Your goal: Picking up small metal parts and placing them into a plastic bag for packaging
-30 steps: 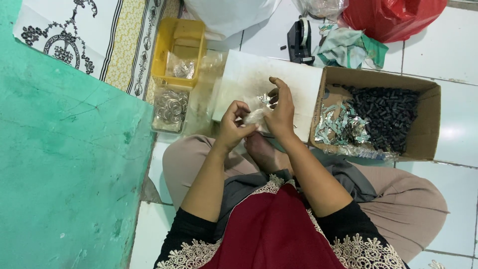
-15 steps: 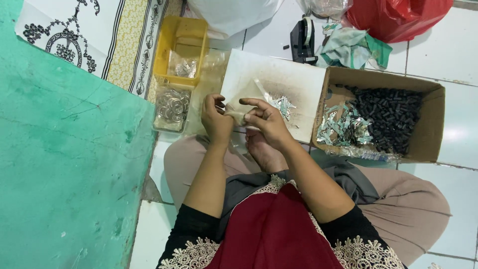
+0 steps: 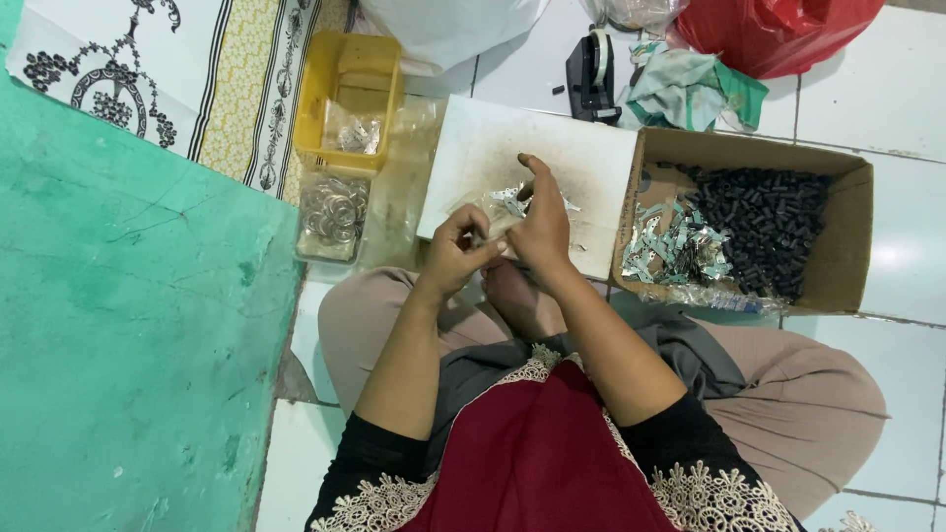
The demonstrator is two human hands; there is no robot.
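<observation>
You sit on a glossy white tiled floor (image 3: 887, 246) that catches bright light, with a scuffed, cracked turquoise painted wall (image 3: 128, 345) on your left and a black-and-gold patterned mat (image 3: 187, 79) spread at its far end.

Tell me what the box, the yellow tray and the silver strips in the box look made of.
Box: brown cardboard, matte, with folded flaps and raw edges. Yellow tray: likely plastic, smooth, slightly glossy, with moulded walls. Silver strips: thin shiny sheet, probably metal or foil, going by the bright glints; too small to be sure.
</observation>
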